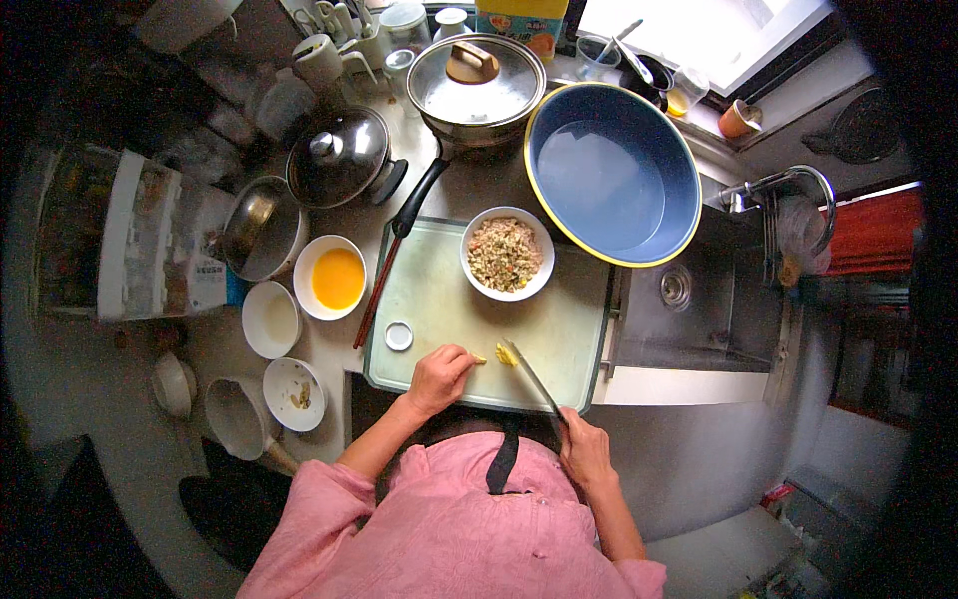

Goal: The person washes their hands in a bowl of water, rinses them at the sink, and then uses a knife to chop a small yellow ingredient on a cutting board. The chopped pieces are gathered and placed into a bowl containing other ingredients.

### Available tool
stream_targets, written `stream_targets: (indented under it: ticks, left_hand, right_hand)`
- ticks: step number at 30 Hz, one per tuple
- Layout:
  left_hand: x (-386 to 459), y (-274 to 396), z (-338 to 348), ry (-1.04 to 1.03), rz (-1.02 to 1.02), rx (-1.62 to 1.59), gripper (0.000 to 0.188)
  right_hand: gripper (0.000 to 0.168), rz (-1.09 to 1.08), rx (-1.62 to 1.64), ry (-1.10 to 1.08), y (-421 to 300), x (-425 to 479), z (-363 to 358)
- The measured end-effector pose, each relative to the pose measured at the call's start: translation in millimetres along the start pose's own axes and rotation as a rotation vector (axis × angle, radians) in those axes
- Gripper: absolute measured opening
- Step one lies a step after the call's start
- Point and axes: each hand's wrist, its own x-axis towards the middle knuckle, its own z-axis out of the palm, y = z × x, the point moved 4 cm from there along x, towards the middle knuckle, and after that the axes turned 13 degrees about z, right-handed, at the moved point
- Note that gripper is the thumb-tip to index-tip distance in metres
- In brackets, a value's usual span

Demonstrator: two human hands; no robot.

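Observation:
My right hand (587, 449) grips the handle of a kitchen knife (537, 380), its blade slanting up and left over a pale green cutting board (434, 284). By the blade's tip lies a small heap of chopped yellow food (506, 354). The fingers of my left hand (441, 378) pinch a small yellowish piece (479, 359) just left of that heap. Farther back on the board stands a white bowl (548, 258) of minced filling with bits of green and orange. A small round white lid (399, 336) rests at the board's left side.
Left of the board are a bowl of beaten egg (338, 278), reddish chopsticks (376, 293), a bowl of pale liquid (271, 320) and a bowl with scraps (295, 394). Behind stand lidded pans (479, 90) and a large blue basin (614, 172) holding water. A sink (700, 314) is at right.

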Motion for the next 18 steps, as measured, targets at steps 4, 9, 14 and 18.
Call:
stream_targets:
  ticks: [4, 9, 14, 18]
  left_hand:
    - [-10.0, -0.6, 8.1, 0.034, 0.115, 0.101, 0.015]
    - [-8.6, 0.0, 12.4, 0.085, 0.114, 0.153, 0.014]
    - [-6.6, 0.2, 16.7, 0.083, 0.123, 0.162, 0.012]
    - [-5.9, -0.9, 17.0, 0.096, 0.124, 0.178, 0.011]
  right_hand:
    - [0.026, -0.025, -0.055, -0.080, -0.5, -2.8, 8.3]
    - [0.020, 0.016, -0.080, -0.119, -1.2, -2.2, 11.7]
    - [0.020, 0.068, -0.072, -0.112, 1.1, 0.6, 6.2]
    - [0.020, 0.064, -0.058, -0.116, 0.0, 3.4, 2.4]
